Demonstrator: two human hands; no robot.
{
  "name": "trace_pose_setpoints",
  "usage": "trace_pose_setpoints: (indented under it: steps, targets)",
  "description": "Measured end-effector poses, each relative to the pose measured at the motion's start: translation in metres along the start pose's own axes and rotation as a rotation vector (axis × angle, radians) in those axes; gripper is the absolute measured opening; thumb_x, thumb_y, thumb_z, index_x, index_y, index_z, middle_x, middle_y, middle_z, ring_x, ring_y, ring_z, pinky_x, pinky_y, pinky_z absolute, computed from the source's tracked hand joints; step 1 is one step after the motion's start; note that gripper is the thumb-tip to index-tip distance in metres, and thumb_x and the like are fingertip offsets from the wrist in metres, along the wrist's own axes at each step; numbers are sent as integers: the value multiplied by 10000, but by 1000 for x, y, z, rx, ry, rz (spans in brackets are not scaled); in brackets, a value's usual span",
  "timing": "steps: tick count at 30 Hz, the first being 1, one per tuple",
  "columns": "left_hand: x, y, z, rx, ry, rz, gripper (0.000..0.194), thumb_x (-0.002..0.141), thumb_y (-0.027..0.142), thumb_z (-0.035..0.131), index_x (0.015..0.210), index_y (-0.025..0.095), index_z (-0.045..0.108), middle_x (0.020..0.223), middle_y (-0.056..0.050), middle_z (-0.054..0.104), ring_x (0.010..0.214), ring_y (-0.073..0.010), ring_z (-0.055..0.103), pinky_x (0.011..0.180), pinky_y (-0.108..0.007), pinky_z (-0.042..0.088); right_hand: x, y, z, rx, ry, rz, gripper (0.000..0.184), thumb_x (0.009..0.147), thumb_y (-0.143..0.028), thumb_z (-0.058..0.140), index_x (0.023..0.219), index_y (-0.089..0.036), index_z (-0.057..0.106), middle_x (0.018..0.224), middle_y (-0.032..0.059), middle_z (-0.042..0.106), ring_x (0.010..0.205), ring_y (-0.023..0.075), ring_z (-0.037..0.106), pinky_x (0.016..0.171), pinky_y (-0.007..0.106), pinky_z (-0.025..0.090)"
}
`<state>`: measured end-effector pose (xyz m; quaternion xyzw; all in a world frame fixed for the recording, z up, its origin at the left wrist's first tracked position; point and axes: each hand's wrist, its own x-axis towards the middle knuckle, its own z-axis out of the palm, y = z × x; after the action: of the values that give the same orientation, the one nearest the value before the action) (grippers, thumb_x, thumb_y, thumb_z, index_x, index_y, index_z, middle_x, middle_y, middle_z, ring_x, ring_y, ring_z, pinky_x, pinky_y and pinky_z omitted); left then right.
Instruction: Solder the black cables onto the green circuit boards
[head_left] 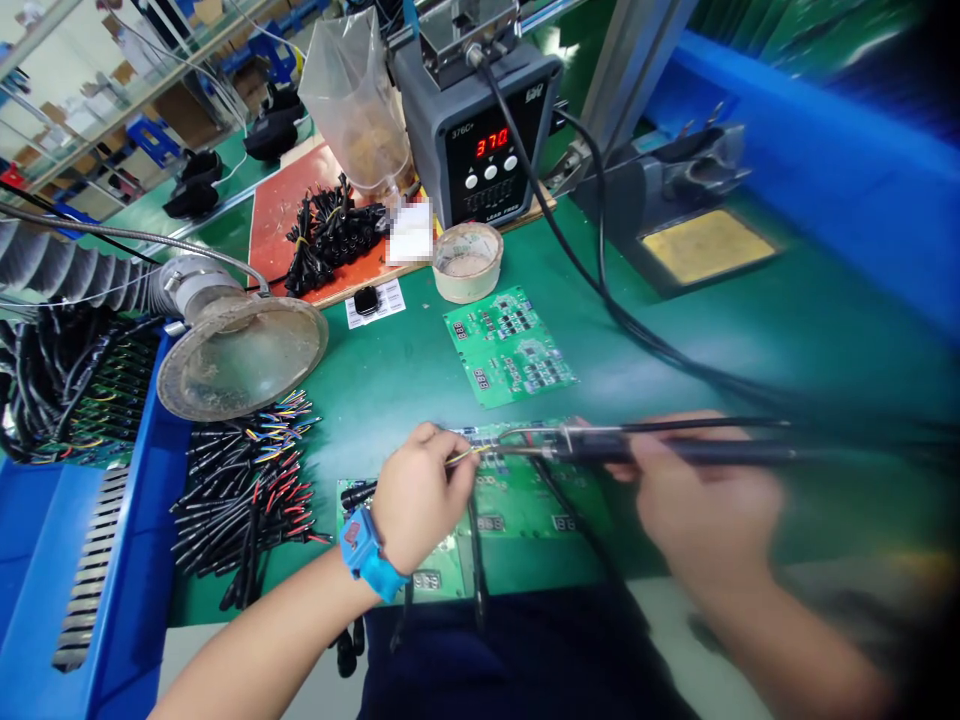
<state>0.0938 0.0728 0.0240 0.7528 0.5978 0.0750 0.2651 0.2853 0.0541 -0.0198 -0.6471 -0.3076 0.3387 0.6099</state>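
My right hand (701,505), blurred by motion, is wrapped round a black soldering iron (600,447) with a thin tube along its top. The iron's metal tip points left, over a green circuit board (532,510) in front of me. Close to the tip, my left hand (420,490) pinches the thin wires of a black cable (360,494), a yellowish one showing at the fingertips. Other black cables (478,560) hang from the boards over the table's front edge. The joint at the tip is too small to make out.
Behind lies another green board (510,345), near a tape roll (469,262) and the soldering station (487,140) reading 370. A fume funnel (244,360) stands left, above loose cables (240,490) and a blue bin (127,600). The iron's cord (645,335) crosses at right, before an iron stand (675,210).
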Motion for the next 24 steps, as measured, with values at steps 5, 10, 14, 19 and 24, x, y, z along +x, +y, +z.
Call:
trace_pose_setpoints:
  steps: [5, 10, 14, 19, 24]
  targets:
    - [1, 2, 2, 37, 12, -16, 132, 823, 248, 468, 775, 196, 580, 783, -13, 534, 731, -149, 559, 701, -251, 421, -1, 2, -2, 1, -7, -15, 203, 604, -320, 646, 682, -179, 523, 566, -5, 539, 405, 117, 490, 369, 245, 412]
    - [2, 4, 3, 71, 19, -21, 129, 810, 236, 474, 767, 190, 586, 771, -14, 535, 718, -151, 560, 681, -257, 422, -1, 3, -3, 7, -17, -28, 173, 602, -292, 646, 682, -182, 539, 545, -14, 527, 395, 107, 464, 378, 250, 404]
    - [1, 4, 5, 92, 37, -28, 120, 805, 231, 474, 756, 184, 574, 768, -10, 537, 696, -152, 559, 669, -266, 428, 0, 5, -3, 45, 19, -27, 152, 583, -264, 653, 659, -186, 546, 544, -21, 510, 423, 103, 466, 400, 249, 403]
    - [0, 4, 9, 130, 72, -9, 106, 804, 221, 472, 754, 189, 560, 759, -6, 529, 654, -153, 552, 629, -275, 438, 5, 8, -1, 126, 142, 33, 146, 562, -252, 639, 625, -187, 525, 552, -30, 487, 450, 94, 467, 405, 243, 422]
    - [-7, 2, 13, 157, 146, 76, 75, 820, 192, 464, 841, 175, 535, 821, -29, 529, 679, -165, 552, 612, -287, 463, 8, 5, 2, 169, 168, 92, 168, 508, -229, 643, 617, -180, 525, 558, -23, 496, 465, 104, 480, 386, 239, 418]
